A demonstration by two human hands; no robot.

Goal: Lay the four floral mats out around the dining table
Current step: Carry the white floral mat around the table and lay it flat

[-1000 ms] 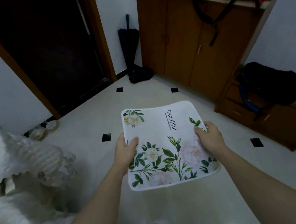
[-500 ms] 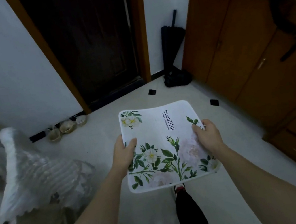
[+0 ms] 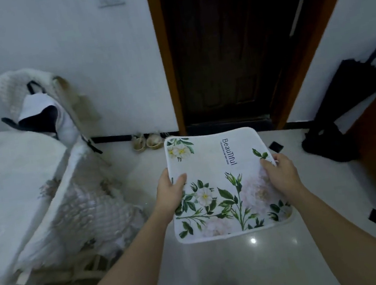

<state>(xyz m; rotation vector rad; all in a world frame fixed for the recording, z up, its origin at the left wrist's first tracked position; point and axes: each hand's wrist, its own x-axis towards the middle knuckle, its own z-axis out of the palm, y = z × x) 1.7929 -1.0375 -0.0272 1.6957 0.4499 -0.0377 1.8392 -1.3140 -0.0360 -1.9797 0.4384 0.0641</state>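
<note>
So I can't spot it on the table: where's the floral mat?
Head view, centre: the floral mat is held above the floor between left hand and right hand.

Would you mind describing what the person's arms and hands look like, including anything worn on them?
Both forearms are bare as far as the frame shows: no sleeves, watch, bracelet or glove is visible. The left hand and right hand are also bare, with no rings that can be made out. Fingernails look short and unpainted on the fingers that show, though the dim light limits detail.

A pale glossy floor [image 3: 261, 265] with small black inset tiles carries two small bowls [image 3: 146, 141] by the wall and a folded black umbrella [image 3: 340, 124] at the right.
</note>
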